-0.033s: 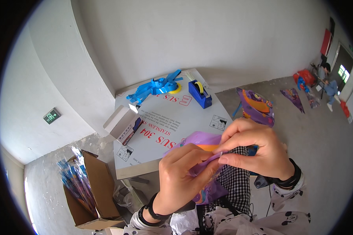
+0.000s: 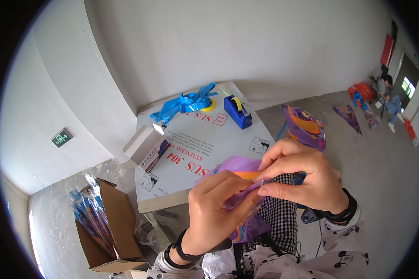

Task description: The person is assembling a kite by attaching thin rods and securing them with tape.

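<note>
Walls (image 2: 246,46): pale, far and left, we see.
Floor (image 2: 377,195): grey, left and right.
Table (image 2: 235,146): grey-topped, near centre.
Window (image 2: 408,87): bright, far right, probably paned.

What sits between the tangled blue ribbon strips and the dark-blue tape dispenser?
A round yellow roll, partly hidden by the strips, as the head view shows.
</note>
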Available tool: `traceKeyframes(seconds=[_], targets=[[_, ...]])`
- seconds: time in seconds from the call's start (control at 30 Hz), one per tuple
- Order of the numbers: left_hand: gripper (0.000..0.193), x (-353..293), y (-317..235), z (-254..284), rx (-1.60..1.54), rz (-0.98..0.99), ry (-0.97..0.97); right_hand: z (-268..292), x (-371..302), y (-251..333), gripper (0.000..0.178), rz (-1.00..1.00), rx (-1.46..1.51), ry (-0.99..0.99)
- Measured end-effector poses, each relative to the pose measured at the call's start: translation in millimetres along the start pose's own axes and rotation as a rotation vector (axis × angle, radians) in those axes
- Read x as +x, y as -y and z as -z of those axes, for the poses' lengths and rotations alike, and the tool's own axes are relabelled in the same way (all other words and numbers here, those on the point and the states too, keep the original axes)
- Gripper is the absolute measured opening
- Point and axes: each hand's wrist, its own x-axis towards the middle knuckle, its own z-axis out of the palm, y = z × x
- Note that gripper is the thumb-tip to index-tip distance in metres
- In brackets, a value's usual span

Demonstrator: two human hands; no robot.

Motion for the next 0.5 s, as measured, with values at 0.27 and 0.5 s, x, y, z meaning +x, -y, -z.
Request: traceKeyframes(seconds=[0.27,0.5], targets=[[0.036,29,32,24,0.3,0.143,0.188,19,45,-36,0.012,0.058,-0.067,-0.25],[0.017,112,50,70,0.594,0.077,-0.028,54,98,-75,0.013,0.122,0.105,-0.47]])
